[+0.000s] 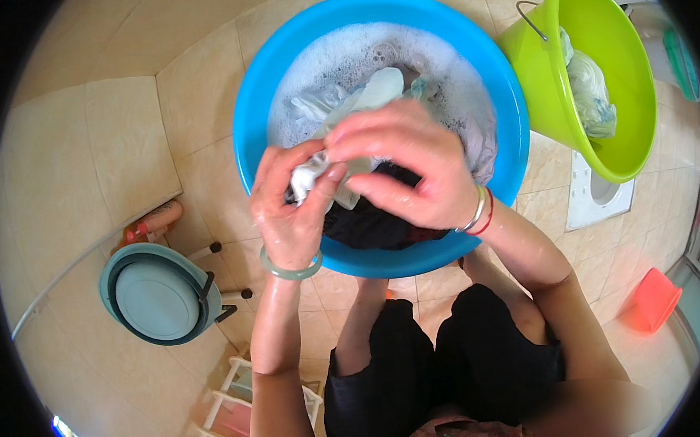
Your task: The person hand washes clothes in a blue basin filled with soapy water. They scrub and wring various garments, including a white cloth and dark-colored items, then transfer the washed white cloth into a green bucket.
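A large blue basin (512, 164) of foamy water stands before me, with pale clothes (379, 88) and a black garment (378, 225) soaking in it. My left hand (287, 206), wet and wearing a pale green bangle, is closed around a bunched white cloth (311, 176) above the basin. Beside it, my right hand (410, 161) has its fingers stretched out and its thumb apart. Its fingertips meet the left hand's fingers next to the cloth. Part of the cloth is hidden behind the fingers.
At the far right, a lime-green bucket (535, 77) with wet pale cloth inside leans beside the basin. A white floor fixture (580, 204) lies below it. Teal round tubs (158, 301) stand at left, a white rack (217, 404) at near left, and a coral container (656, 299) at right.
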Demonstrator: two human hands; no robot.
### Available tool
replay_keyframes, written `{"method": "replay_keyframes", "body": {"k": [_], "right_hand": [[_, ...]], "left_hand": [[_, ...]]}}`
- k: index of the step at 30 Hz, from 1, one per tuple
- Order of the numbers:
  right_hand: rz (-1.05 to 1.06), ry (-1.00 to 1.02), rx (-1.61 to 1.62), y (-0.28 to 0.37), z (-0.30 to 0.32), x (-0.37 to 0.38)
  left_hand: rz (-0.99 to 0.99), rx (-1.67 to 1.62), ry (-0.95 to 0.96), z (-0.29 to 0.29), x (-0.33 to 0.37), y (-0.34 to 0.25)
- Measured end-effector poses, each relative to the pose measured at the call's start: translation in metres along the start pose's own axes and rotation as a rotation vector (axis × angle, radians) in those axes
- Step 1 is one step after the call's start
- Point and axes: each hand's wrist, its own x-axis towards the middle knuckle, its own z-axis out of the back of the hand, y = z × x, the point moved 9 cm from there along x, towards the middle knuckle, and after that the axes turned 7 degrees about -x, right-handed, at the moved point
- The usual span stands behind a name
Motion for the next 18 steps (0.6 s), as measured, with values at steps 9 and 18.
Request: {"method": "replay_keyframes", "body": {"k": [9,18], "right_hand": [[-0.667,0.503,0.588,-0.159,-0.118,-0.022],[-0.857,0.007,0.773,-0.171,-0.021,-0.067]], "left_hand": [[-0.185,-0.64,-0.172,0.048,0.024,-0.073],[0.279,-1.165,-0.247,0.094,0.065,0.116]]}}
